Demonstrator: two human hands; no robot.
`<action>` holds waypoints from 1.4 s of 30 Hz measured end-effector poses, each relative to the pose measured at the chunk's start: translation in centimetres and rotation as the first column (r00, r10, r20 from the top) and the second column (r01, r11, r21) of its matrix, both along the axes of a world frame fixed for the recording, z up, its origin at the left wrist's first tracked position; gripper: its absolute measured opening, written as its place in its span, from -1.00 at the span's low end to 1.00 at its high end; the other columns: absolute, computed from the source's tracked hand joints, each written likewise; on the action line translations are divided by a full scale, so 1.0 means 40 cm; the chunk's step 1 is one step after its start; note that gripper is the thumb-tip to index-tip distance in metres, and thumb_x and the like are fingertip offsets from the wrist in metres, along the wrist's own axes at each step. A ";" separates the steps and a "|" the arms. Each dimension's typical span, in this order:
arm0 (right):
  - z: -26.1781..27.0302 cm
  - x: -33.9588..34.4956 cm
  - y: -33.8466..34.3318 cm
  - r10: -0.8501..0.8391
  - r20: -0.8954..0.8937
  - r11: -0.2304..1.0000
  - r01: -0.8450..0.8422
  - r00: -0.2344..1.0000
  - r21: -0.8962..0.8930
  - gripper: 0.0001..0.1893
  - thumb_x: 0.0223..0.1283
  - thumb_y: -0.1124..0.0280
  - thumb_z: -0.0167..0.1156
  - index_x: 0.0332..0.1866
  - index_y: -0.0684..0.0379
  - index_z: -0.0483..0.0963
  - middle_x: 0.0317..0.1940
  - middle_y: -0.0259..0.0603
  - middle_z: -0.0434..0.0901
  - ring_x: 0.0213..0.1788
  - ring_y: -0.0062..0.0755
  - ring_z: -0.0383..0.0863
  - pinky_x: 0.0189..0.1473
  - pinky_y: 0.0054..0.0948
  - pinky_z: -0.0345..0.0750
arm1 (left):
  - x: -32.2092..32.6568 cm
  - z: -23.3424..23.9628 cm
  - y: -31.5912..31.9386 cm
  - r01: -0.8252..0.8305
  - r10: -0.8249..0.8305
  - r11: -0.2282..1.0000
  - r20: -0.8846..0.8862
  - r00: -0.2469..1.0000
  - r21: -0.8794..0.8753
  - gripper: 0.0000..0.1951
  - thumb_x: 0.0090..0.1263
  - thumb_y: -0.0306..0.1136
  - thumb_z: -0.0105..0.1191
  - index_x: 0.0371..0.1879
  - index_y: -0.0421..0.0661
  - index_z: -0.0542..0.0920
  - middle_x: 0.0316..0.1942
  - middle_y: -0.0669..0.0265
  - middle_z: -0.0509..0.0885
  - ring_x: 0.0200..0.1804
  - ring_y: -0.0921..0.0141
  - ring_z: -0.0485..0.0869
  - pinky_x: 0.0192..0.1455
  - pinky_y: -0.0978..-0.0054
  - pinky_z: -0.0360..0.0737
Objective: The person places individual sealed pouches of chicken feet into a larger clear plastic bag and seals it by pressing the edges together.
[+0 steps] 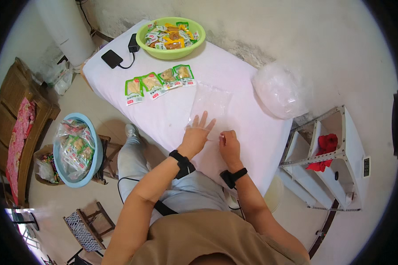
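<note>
A clear plastic bag (213, 98) lies flat on the white-covered table (165, 122) in front of me. My left hand (196, 137) is at the bag's near end with its fingers spread; whether they are inside the bag or on top of it, I cannot tell. Beside it, my right hand (230, 145) pinches the bag's near right corner between thumb and curled fingers. Beyond the bag, several green-edged food packets rest in a slanting row, from a left packet (134, 91) to a right packet (183, 74).
A green basin (170, 53) of packets stands at the table's back, near a black device (112, 59) with a cable. A pile of clear bags (280, 89) sits at the right edge. Left of my leg is a blue basin (98, 155) holding packets; a shelf rack (348, 142) stands right.
</note>
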State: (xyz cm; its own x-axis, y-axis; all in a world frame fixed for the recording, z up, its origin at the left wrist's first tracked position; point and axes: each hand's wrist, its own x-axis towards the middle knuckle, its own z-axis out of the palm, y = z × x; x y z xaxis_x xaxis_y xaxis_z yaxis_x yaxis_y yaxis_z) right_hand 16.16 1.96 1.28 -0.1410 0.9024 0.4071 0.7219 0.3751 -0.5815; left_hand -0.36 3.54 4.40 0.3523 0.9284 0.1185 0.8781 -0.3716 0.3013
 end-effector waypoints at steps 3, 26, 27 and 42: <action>0.094 -0.002 0.033 0.022 -0.076 0.974 -0.004 0.997 0.228 -0.85 0.06 0.65 0.14 -0.26 0.22 0.41 -0.36 -0.10 0.44 -0.39 -0.14 0.50 -0.39 -0.31 0.48 | 0.015 0.060 0.040 -0.003 -0.003 0.990 0.037 0.999 0.144 -0.29 0.08 -0.39 0.24 0.31 0.06 0.32 0.41 -0.02 0.07 0.36 -0.05 0.20 0.14 0.09 0.46; -0.036 0.013 0.071 -0.183 -0.294 0.970 0.221 0.938 0.099 -0.89 0.10 0.65 0.14 -0.26 0.26 0.45 -0.36 -0.17 0.45 -0.42 -0.36 0.46 -0.38 -0.49 0.45 | -0.017 -0.096 0.056 0.305 -0.343 0.925 0.153 0.927 0.228 -0.63 0.18 -0.41 0.09 0.02 -0.08 0.53 0.22 0.13 0.39 0.25 0.10 0.35 0.25 0.17 0.33; -0.037 0.016 0.071 -0.199 -0.272 0.967 0.234 0.941 0.101 -0.89 0.10 0.65 0.14 -0.27 0.26 0.45 -0.37 -0.18 0.45 -0.42 -0.38 0.46 -0.37 -0.50 0.45 | -0.027 -0.092 0.041 0.308 -0.364 0.919 0.228 0.903 0.245 -0.64 0.17 -0.40 0.14 -0.01 -0.09 0.53 0.15 0.10 0.44 0.18 0.10 0.41 0.22 0.19 0.35; -0.020 0.037 0.060 -0.129 -0.206 0.980 0.157 0.970 0.123 -0.88 0.10 0.64 0.14 -0.25 0.25 0.46 -0.38 -0.14 0.47 -0.41 -0.30 0.47 -0.39 -0.42 0.43 | -0.050 -0.092 0.085 -0.240 0.056 0.922 0.507 0.860 0.305 -0.65 0.15 -0.57 0.08 -0.02 -0.14 0.56 -0.17 0.18 0.52 -0.15 0.20 0.56 -0.22 0.35 0.58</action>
State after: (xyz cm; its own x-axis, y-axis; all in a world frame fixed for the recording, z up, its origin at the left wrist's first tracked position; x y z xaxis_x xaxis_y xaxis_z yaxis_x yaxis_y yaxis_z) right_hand 17.62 4.35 0.48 0.0805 0.8410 0.5350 0.6509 0.3621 -0.6672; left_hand -2.37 6.94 0.70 0.0271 0.8297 0.5576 0.7087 -0.4093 0.5746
